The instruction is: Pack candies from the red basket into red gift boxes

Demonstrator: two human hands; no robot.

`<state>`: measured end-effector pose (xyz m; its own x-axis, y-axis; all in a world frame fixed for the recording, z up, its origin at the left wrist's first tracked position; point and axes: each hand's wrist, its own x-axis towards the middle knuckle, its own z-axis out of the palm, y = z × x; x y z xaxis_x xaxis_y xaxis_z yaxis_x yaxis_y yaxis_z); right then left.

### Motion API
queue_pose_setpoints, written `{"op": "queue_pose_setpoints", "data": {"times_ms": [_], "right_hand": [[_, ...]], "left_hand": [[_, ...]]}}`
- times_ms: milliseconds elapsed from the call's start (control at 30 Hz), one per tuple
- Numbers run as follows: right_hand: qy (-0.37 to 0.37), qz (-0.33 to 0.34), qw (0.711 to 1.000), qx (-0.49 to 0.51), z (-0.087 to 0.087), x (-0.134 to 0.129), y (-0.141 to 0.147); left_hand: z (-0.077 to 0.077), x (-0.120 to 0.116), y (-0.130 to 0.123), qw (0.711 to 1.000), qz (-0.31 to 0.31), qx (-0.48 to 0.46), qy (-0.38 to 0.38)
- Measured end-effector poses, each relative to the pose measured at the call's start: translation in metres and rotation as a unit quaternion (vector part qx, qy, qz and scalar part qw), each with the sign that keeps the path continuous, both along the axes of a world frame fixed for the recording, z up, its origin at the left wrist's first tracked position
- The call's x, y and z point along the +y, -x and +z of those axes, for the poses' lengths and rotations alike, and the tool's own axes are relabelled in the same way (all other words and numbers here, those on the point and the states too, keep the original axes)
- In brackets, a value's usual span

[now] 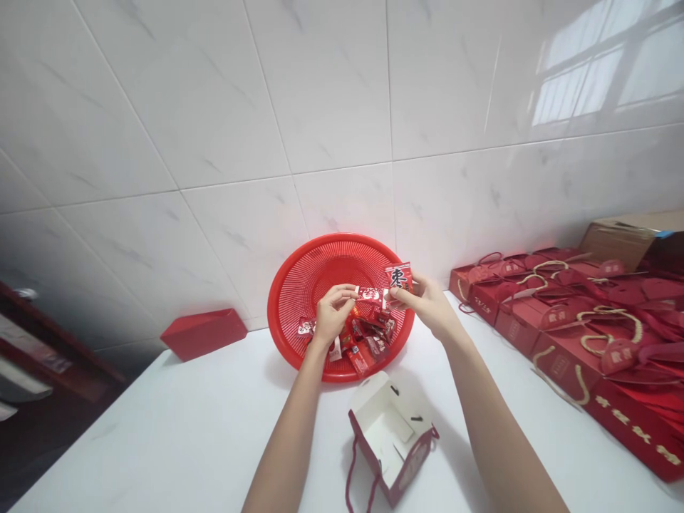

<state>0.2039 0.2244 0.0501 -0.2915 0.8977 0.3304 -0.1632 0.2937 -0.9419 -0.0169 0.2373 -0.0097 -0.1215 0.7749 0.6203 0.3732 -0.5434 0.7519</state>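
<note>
Above a red plastic basket [299,281], my left hand [334,311] pinches one end of a small red-and-white wrapped candy [370,293]. My right hand [422,303] is closed around a red packet with a large black character [398,276], and its fingers also meet the candy's other end. Several red wrapped sweets [363,353] lie at the bottom of the basket. Below my hands stands an open gift box [387,434], dark red outside and white inside, with a cord handle hanging at its left. Nothing shows inside it apart from its flaps.
Rows of red gift boxes with rope handles [556,317] fill the right side of the white table [214,427]. A cardboard box [620,239] stands behind them. At the left edge lies a red folded box [204,333]. A tiled wall [342,107] rises behind the table.
</note>
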Motion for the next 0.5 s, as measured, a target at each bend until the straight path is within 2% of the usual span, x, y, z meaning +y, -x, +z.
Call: {"op": "queue_pose_setpoints", "data": {"times_ms": [133,267,500], "right_hand": [[-0.008,0.004,1.000,0.001,-0.0020,0.0011,-0.0006],[-0.005,0.017,1.000,-0.010,-0.0018,0.0004,-0.0013],[0.014,0.032,0.999,-0.002,-0.0008,0.0000,-0.0027]], "left_hand": [[0.0053,-0.0099,0.0036,1.000,0.008,-0.015,0.014],[0.0049,-0.0097,0.0053,0.999,0.016,-0.023,0.027],[0.0085,-0.0104,0.0007,0.999,-0.006,-0.051,0.017]]}}
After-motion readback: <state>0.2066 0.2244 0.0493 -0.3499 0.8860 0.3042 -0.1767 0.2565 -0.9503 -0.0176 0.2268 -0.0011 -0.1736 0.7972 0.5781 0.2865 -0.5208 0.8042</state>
